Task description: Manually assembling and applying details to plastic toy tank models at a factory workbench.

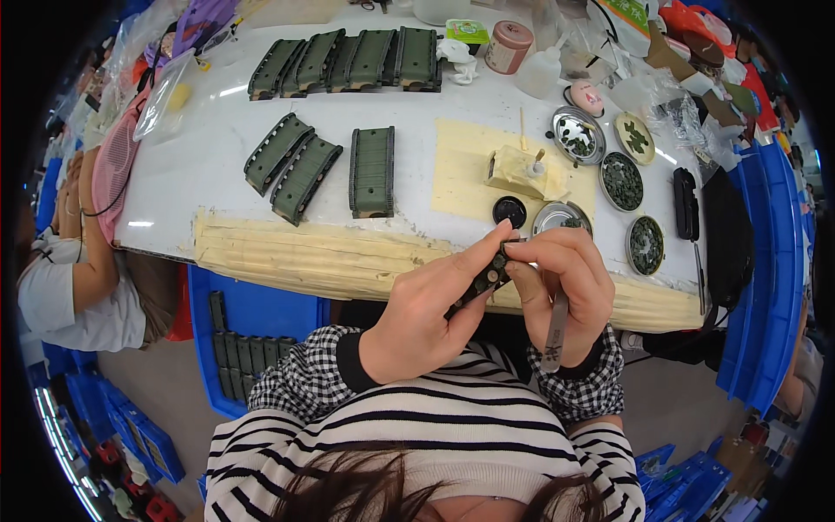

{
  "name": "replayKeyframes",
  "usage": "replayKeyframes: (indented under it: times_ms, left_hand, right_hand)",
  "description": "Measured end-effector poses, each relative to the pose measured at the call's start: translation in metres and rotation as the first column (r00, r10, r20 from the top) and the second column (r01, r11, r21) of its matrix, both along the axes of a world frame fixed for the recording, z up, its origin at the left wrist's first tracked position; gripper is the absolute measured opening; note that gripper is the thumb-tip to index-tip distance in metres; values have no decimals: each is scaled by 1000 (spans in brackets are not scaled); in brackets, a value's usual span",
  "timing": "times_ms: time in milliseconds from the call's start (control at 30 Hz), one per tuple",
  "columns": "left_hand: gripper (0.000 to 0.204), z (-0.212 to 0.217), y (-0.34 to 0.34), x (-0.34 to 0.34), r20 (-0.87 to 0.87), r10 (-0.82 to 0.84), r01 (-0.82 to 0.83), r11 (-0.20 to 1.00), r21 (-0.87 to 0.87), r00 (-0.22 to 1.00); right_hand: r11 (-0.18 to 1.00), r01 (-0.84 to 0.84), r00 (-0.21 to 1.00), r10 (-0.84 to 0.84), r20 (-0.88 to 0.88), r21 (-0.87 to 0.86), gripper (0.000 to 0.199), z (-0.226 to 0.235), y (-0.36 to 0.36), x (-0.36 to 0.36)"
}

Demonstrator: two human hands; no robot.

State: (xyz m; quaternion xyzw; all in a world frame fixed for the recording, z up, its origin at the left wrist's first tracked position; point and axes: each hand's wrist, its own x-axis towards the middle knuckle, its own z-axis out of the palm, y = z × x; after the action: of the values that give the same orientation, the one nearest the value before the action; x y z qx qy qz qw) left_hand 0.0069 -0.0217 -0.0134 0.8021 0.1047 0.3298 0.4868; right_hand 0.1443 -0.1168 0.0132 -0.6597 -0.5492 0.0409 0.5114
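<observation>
Between my hands, just off the table's front edge, is a dark green and black moulded part (490, 280) with small round marks along it. My left hand (422, 304) is closed round it, thumb and forefinger along its sides. The fingertips of my right hand (574, 278) pinch at its upper end; whatever tiny thing they may hold there is hidden. A pair of metal tweezers (557, 331) is tucked in my right palm, pointing down. Just beyond my fingers are a small black pot (509, 211) and a round metal tin (563, 217).
Round tins of small dark green pieces (621, 181) stand at right, near a tape-wrapped block (526, 172). Several ribbed green panels (372, 174) lie at left and back. Padded tape (322, 252) covers the front edge. A blue bin (261, 300) holds similar parts. Another person (78, 287) sits at left.
</observation>
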Motion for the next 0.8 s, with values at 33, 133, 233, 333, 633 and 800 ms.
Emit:
replayKeyframes:
  times_ms: [33,133,233,333,633,800]
  left_hand:
    - [68,0,0,0,3,6,-6,1000,11,1000]
    - [66,-1,0,0,-5,11,-11,1000,-6,1000]
    - [62,-4,-1,-1,16,-34,36,985,-166,999]
    - [58,-7,-1,2,132,-130,172,903,-394,983]
    - [55,-16,1,-3,183,-233,297,751,-590,955]
    - [56,-12,1,-4,184,-217,283,677,-679,959]
  right_hand:
    - [1000,2,1000,-2,-20,2,27,0,0,-2]
    - [1000,3,999,-2,-54,11,26,-1,1,-5]
    - [1000,-8,997,10,-74,27,26,-1,1,-4]
    - [983,12,984,21,-177,181,20,-4,-1,6]
    - [995,58,936,-25,-352,83,8,-1,-10,14]
    - [990,123,960,-100,-262,73,11,1,-6,28]
